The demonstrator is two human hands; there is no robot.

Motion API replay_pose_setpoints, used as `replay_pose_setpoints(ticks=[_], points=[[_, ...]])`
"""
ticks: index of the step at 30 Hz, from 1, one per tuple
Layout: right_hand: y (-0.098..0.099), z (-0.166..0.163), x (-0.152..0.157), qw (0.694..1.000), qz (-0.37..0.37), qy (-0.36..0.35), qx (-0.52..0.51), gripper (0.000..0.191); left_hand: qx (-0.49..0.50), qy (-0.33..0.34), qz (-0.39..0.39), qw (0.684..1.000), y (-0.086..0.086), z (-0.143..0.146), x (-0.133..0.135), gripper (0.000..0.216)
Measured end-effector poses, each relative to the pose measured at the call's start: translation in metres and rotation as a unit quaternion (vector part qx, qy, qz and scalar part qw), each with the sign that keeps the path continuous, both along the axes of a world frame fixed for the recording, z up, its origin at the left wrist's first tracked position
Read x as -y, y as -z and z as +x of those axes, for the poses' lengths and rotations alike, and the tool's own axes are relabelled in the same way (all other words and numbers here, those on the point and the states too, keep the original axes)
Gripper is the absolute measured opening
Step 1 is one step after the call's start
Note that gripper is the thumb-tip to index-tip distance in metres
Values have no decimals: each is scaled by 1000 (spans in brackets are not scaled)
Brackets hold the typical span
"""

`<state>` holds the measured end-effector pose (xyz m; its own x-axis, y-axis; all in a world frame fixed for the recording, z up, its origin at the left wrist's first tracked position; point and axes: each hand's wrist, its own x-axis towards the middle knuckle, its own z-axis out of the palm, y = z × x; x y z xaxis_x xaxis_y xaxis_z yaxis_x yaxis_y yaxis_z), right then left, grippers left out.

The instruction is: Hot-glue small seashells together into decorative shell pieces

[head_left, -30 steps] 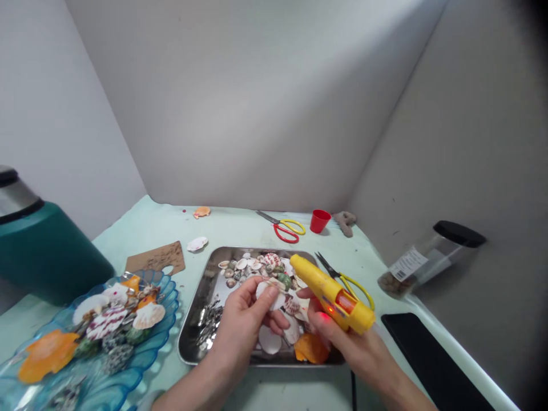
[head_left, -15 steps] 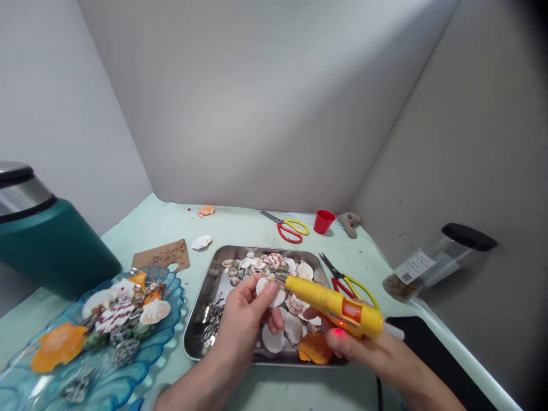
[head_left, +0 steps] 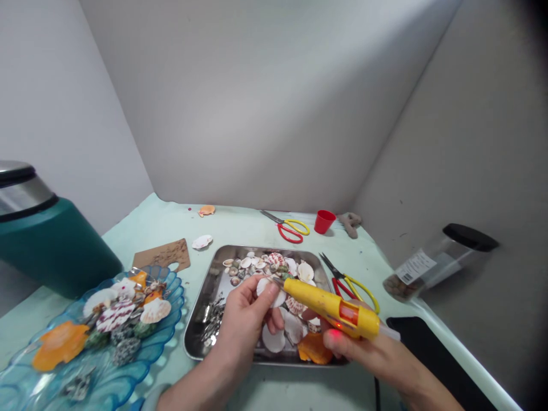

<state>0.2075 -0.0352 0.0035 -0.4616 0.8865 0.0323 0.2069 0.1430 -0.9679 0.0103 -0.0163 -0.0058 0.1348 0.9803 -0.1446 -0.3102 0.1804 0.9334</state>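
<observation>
Between the thumb and fingers of my left hand (head_left: 250, 308) is a white seashell (head_left: 274, 294), held above the tray. My right hand (head_left: 355, 342) is wrapped round a yellow hot glue gun (head_left: 325, 302) with a red light glowing near its handle. The gun's metal nozzle points left and meets the upper edge of the shell; whether it touches I cannot tell. Under both hands lies a metal tray (head_left: 192, 342) full of seashells, with an orange shell (head_left: 314, 348) at its near right and small silvery pieces (head_left: 213, 319) at its left.
At left, a blue scalloped dish (head_left: 160, 342) holds shells, beside a green bottle (head_left: 64, 245). Behind lie a brown card (head_left: 162, 255), scissors (head_left: 286, 225) and a red cup (head_left: 324, 221). More scissors (head_left: 349, 282), a clear jar (head_left: 436, 262) and a black mat (head_left: 436, 354) are at right.
The glue gun and my right hand have shifted slightly left, bringing the nozzle a little further over the shell. My left hand has stayed almost still.
</observation>
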Motion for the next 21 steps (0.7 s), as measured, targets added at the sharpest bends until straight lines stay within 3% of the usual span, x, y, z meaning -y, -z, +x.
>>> replay_pose_setpoints(ticks=[10,16,21], points=[[1,2,0,1000,-9,3,-13,28,38,-44,-14,998,0,-2,-2,23],[9,9,0,999,33,16,33,30,44,-29,-18,998,0,-2,-2,23],[11,10,1,999,12,19,27,35,47,-4,-23,999,0,-2,0,24]])
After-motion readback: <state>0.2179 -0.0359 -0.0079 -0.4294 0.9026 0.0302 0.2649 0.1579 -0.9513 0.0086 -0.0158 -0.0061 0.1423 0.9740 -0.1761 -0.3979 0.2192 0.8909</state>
